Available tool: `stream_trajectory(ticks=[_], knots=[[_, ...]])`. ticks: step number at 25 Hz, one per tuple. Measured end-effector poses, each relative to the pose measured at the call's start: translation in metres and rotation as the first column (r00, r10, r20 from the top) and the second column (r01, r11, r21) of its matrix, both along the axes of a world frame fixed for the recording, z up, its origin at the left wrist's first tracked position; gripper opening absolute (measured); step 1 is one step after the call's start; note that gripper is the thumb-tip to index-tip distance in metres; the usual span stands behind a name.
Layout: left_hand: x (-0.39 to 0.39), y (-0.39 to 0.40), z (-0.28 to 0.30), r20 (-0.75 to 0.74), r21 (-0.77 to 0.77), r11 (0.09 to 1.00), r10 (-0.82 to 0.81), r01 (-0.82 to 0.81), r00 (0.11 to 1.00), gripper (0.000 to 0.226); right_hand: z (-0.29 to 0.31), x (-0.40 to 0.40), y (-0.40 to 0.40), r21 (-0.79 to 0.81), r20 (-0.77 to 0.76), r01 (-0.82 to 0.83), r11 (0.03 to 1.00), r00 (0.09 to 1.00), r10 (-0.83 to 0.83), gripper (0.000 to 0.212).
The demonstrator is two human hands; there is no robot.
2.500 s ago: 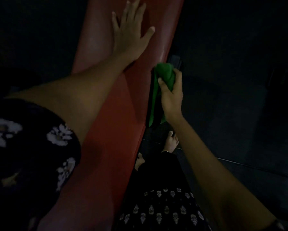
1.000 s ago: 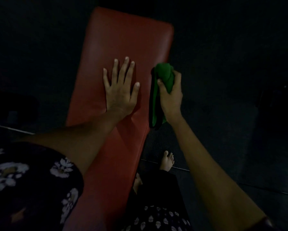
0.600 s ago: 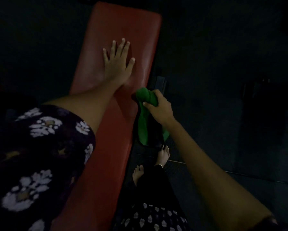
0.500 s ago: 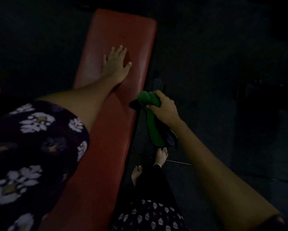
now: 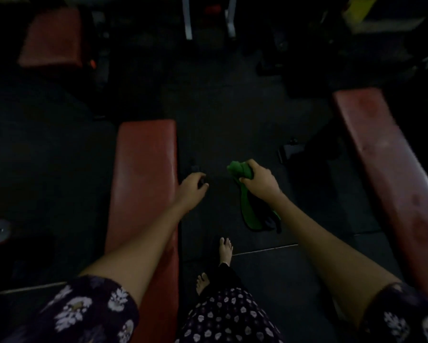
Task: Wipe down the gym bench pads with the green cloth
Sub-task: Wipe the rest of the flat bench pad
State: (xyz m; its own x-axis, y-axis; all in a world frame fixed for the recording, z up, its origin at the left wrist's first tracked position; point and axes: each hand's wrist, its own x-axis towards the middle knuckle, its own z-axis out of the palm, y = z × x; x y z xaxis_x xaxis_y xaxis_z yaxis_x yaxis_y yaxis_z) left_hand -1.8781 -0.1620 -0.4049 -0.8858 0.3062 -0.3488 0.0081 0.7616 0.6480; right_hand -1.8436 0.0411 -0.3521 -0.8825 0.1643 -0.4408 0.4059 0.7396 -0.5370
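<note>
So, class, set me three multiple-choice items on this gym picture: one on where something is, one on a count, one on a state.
1. Where is the green cloth?
A. spread on the nearest pad
B. in the right hand, over the floor
C. lying on the far-right pad

2. How many red bench pads show?
A. one
B. three
C. five

3. What does the left hand hold?
A. nothing
B. the cloth
C. a bottle

Key: B, the right hand grips it between benches; B, near pad, right pad, far-left pad; A, its loosely curled fingers are empty.

We see dark floor (image 5: 232,115), red bench pad (image 5: 143,169) centre-left, 2nd pad (image 5: 391,164) at right, 3rd (image 5: 52,38) upper left, bare feet (image 5: 225,251) on floor btm centre.
</note>
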Motion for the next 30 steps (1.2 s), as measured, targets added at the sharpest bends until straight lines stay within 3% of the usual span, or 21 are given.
stream_trajectory(ticks=[4, 9, 21, 30], knots=[[0.008, 0.059, 0.065, -0.001, -0.021, 0.979, -0.204, 0.203, 0.979, 0.049, 0.056, 0.036, 0.052, 0.105, 0.01, 0.085, 0.991, 0.996, -0.087, 0.043], [0.002, 0.126, 0.116, 0.039, -0.101, 0.858, -0.502, 0.503, 0.864, 0.059, 0.093, 0.06, 0.105, 0.068, -0.065, 0.319, 0.945, 0.947, -0.315, 0.038], [-0.1, 0.256, 0.169, -0.075, -0.196, 0.795, -0.596, 0.574, 0.8, 0.053, 0.138, -0.011, 0.212, 0.105, -0.165, 0.391, 0.914, 0.914, -0.371, 0.037], [-0.217, 0.354, 0.157, -0.074, -0.247, 0.629, -0.771, 0.737, 0.632, 0.053, 0.127, -0.099, 0.283, 0.16, -0.177, 0.549, 0.82, 0.833, -0.524, 0.048]])
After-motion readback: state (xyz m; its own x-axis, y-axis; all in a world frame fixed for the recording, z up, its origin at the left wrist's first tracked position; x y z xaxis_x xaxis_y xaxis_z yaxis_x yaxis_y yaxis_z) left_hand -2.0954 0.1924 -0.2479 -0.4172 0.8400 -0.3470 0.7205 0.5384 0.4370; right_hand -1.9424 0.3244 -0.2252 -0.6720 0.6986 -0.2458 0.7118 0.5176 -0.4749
